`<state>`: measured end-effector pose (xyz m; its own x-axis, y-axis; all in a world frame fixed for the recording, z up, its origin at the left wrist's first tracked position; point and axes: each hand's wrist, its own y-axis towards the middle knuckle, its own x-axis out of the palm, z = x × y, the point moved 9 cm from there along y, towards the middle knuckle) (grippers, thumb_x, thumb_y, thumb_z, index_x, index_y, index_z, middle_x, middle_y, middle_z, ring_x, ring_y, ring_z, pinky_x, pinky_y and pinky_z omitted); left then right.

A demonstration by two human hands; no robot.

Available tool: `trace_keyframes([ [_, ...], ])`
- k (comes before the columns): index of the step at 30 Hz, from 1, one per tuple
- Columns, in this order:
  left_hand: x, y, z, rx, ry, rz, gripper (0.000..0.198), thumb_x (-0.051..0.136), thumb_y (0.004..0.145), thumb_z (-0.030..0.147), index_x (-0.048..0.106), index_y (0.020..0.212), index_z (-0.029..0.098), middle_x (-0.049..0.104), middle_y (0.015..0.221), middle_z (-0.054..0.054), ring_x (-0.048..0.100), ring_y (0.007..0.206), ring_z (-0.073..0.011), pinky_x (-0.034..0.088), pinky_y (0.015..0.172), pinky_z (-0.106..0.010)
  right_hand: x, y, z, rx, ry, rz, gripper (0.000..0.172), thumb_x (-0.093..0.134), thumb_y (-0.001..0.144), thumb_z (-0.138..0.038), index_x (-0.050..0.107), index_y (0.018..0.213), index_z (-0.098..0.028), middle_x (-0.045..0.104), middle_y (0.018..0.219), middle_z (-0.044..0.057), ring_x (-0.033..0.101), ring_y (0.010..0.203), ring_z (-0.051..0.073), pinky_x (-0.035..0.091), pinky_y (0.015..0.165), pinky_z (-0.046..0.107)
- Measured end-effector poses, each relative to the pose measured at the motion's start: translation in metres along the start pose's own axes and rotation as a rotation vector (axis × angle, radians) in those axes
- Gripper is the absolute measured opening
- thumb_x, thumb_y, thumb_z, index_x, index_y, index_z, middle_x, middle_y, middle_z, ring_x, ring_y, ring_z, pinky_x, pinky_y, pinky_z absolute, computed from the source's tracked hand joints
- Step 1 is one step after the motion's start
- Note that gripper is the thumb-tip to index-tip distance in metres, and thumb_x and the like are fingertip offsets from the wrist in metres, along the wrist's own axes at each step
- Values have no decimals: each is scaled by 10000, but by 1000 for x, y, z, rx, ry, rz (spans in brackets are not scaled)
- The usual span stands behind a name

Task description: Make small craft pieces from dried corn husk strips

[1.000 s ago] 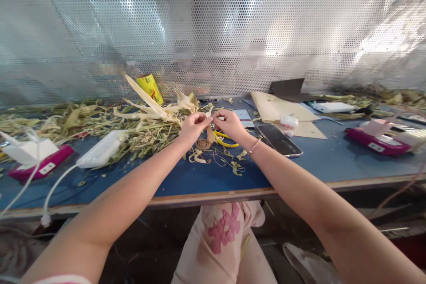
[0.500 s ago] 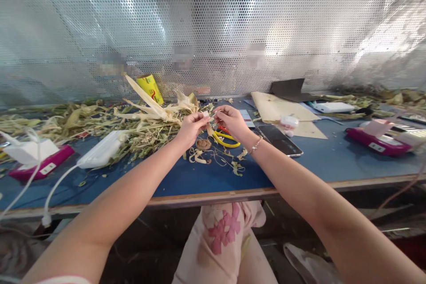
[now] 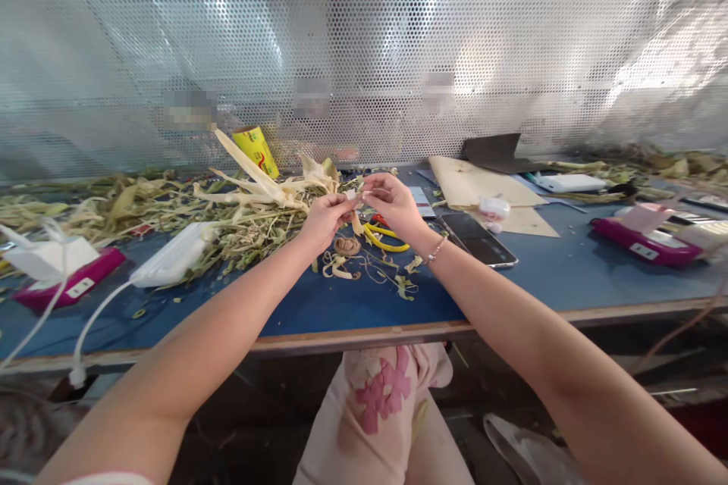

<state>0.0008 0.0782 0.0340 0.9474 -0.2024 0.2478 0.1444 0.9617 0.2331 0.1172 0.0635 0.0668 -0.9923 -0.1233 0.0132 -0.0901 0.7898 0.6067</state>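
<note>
The husk strip (image 3: 356,221) looked light, thin and limp, and likely to tear along its fibres, so it was best pinched near its top end. It hung just above the desk (image 3: 318,303), before the husk pile (image 3: 244,212). The left grip (image 3: 325,220) and right grip (image 3: 395,206) were both clamped on its top, fingertips nearly touching. Both arms reached forward with the wrists raised.

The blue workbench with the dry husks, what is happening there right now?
A seated person pinches a narrow pale strip of dried husk between left hand and right hand, above the blue-topped workbench. Below lie a small brown husk coil and a yellow-handled tool. A heap of dried husks sits to the left, a black smartphone to the right.
</note>
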Motion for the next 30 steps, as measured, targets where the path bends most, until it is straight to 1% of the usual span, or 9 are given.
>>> trace_keyframes([
  [2,-1,0,0,-11,-2,6,181,725,511,207,562,521,130,490,513,31,431,481,-43,378,513,-208,0,0,1,-9,14,8,178,597,656,-166,550,823,-206,563,792,-16,562,723,86,458,735,254],
  [4,0,-1,-1,-23,12,1,193,728,503,207,554,517,124,487,515,29,432,481,-41,375,513,-204,-2,1,4,-2,8,22,145,593,657,-167,549,791,-202,566,755,-20,565,701,87,466,724,257],
  [8,1,-1,-1,-25,71,-9,197,722,498,212,554,536,118,491,521,27,447,489,-46,370,524,-208,-2,2,6,2,-64,6,131,600,647,-181,584,777,-189,601,722,-10,579,703,107,477,725,276],
  [12,-1,1,5,63,227,-8,178,700,520,226,589,600,113,522,532,19,447,490,-56,346,517,-213,1,0,5,-3,-138,-16,128,614,652,-215,617,777,-186,627,736,7,583,704,119,484,692,279],
  [16,3,0,10,129,416,-27,182,696,526,229,611,637,111,537,542,22,456,509,-69,345,533,-217,0,2,8,3,-178,-14,154,636,632,-230,619,778,-182,617,743,13,569,682,116,480,660,275],
  [21,8,-5,15,165,489,-41,206,698,538,257,620,666,116,543,544,24,473,526,-84,366,547,-219,-3,6,14,30,-215,-1,231,662,588,-224,617,809,-171,601,819,29,542,640,97,471,645,276],
  [25,8,-7,15,186,464,-56,221,646,630,344,641,689,131,584,582,-6,514,565,-101,408,580,-225,0,5,12,43,-225,-52,163,618,631,-224,629,784,-167,605,737,20,533,635,102,451,638,274],
  [27,5,-5,12,170,381,-46,239,632,648,374,646,697,140,599,602,-15,528,577,-105,427,593,-230,2,5,10,27,-237,-70,131,610,645,-235,630,754,-166,600,693,14,529,638,107,437,632,271],
  [30,2,-2,8,146,258,-31,227,636,647,371,634,662,145,586,588,-9,516,553,-94,431,579,-224,1,5,9,12,-205,-62,104,593,659,-245,616,722,-165,590,673,6,520,636,103,418,613,258],
])
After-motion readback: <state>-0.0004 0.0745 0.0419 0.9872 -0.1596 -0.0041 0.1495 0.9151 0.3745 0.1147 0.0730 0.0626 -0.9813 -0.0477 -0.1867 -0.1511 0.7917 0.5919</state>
